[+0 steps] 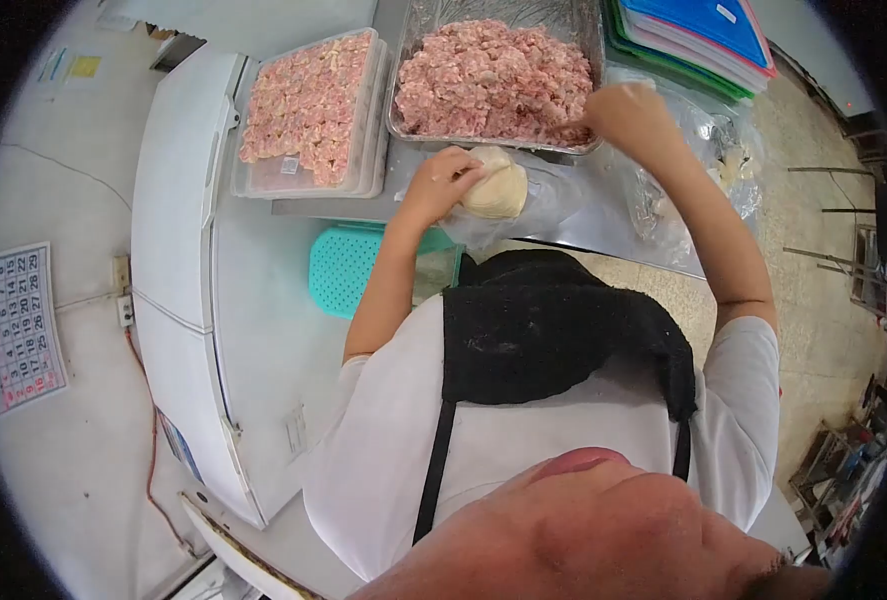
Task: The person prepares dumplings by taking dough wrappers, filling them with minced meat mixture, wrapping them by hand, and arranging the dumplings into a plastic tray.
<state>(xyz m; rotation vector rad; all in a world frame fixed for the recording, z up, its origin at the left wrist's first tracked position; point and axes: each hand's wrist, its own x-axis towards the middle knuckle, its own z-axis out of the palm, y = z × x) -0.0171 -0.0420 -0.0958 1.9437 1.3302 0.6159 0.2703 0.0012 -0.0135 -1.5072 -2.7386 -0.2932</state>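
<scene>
At far left a calendar (20, 330) hangs on the wall, turned sideways in this view, with a reddish cord (151, 440) running down between it and a white fridge (175, 280).

Right of the fridge, at the left end of the metal bench (343, 208), stands a clear box (308, 189) packed with pink meat pieces (305, 105). A teal basket (343, 268), pierced with small holes, sits below the bench's near edge, partly behind the left forearm.

The left hand (435, 187) is at the left side of a stack of pale, round wrappers (498, 192). Its grip is nearly closed, thumb and bent fingers touching the stack's edge; whether a wrapper is pinched between them I cannot tell. The wrappers lie on clear plastic (555, 195), just in front of a metal tray (493, 145) heaped with ground meat (483, 80).

The person wears a white shirt (373, 480) under a black apron (553, 345).

The right hand (631, 120) is at the tray's right near corner, fingers curled in and pointing towards the meat. I cannot tell how far its grip is open or what it holds.

Right of that hand lies a clear bag (698, 205) with pale bits in it; behind, a stack of coloured lids (698, 25).
</scene>
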